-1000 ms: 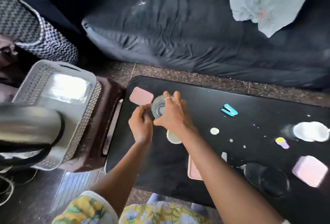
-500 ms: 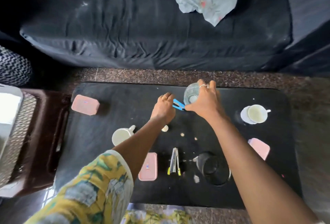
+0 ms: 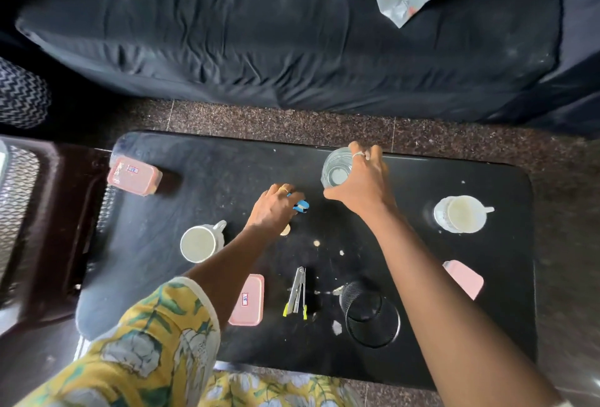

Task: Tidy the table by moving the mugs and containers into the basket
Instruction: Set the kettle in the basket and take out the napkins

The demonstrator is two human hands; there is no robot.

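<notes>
Best to lift the clear glass (image 3: 336,168) straight up and keep it level on the way to the basket (image 3: 18,212) off the black table's (image 3: 211,186) left end. The right hand (image 3: 363,189) grips its rim from above near the table's far edge, wrist bent down. The left hand (image 3: 274,208) pinches a blue clip (image 3: 302,206) at the table's centre.

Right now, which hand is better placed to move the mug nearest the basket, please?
Probably left: the left hand, holding a blue clip, is nearer the mug and basket; the right hand grips a glass.
</notes>
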